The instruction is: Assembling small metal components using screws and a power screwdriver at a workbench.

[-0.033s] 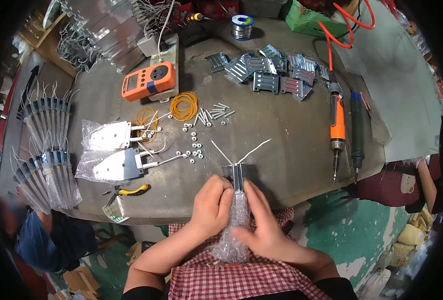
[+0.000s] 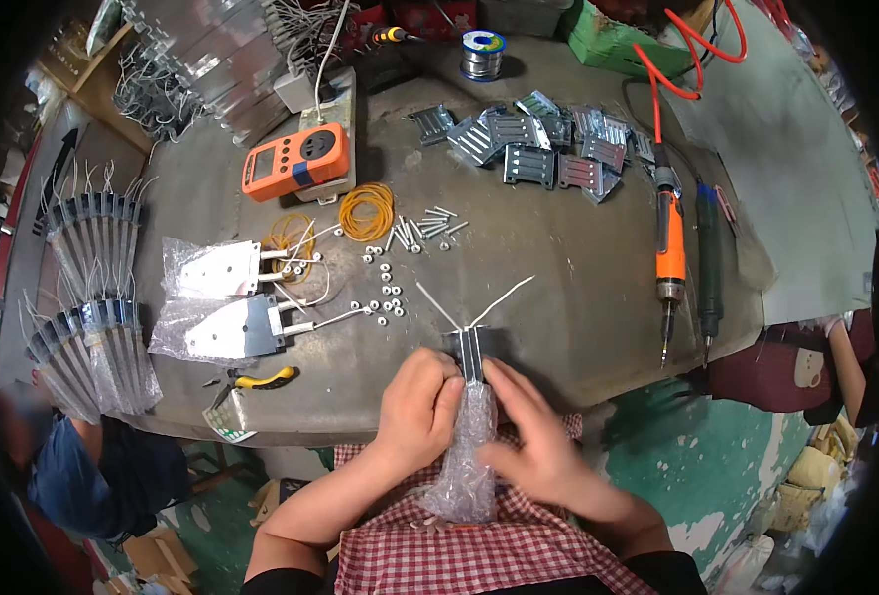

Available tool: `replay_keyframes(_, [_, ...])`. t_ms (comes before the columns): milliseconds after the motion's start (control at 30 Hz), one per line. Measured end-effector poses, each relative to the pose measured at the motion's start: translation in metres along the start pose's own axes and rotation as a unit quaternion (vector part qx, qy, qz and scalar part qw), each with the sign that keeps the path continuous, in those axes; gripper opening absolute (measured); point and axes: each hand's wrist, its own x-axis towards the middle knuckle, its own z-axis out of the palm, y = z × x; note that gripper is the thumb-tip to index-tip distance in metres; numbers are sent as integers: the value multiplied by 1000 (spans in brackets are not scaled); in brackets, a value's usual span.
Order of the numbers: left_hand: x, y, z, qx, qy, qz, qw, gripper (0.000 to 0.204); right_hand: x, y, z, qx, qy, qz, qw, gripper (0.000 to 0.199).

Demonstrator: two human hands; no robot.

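A bundle of flat metal plates [image 2: 469, 352] with two white wires stands upright in front of me, its lower part in clear plastic wrap [image 2: 471, 456]. My left hand [image 2: 419, 407] is closed on its left side, thumb along the wrap. Along the right side lie the stretched fingers of my right hand [image 2: 538, 446], touching near the top of the wrap. The right thumb is spread away from those fingers, at the wrap's edge, and the hand is slightly blurred. At the upper end, the wires splay apart over the table. A dark plate edge shows behind the fingertips.
Left of the bundle lie white nuts [image 2: 390, 291], screws [image 2: 424, 226], two wrapped white plates [image 2: 226, 327] and yellow-handled pliers [image 2: 266, 378]. Beyond are an orange meter [image 2: 295, 162], rubber bands [image 2: 366, 211] and dark metal brackets [image 2: 528, 164]. An orange electric screwdriver [image 2: 669, 238] lies right.
My right thumb has slid a little to the right across the wrap. The wires and upper end of the bundle have shifted very slightly left. My left hand has hardly moved.
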Motion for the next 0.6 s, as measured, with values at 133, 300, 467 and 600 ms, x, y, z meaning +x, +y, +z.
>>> replay_keyframes(133, [-2,-7,-3,49,24,28,998,5,29,25,-91,-311,371,39,874,32])
replay_keyframes(300, [0,10,-9,17,-27,-88,996,8,33,96,-175,-417,363,121,825,58])
replay_keyframes(467, [-2,17,-16,-66,-73,-173,980,14,-20,149,-211,265,385,186,864,67])
replay_keyframes(600, [-1,11,-18,-72,-104,-213,969,13,16,61,-104,504,367,-62,780,74])
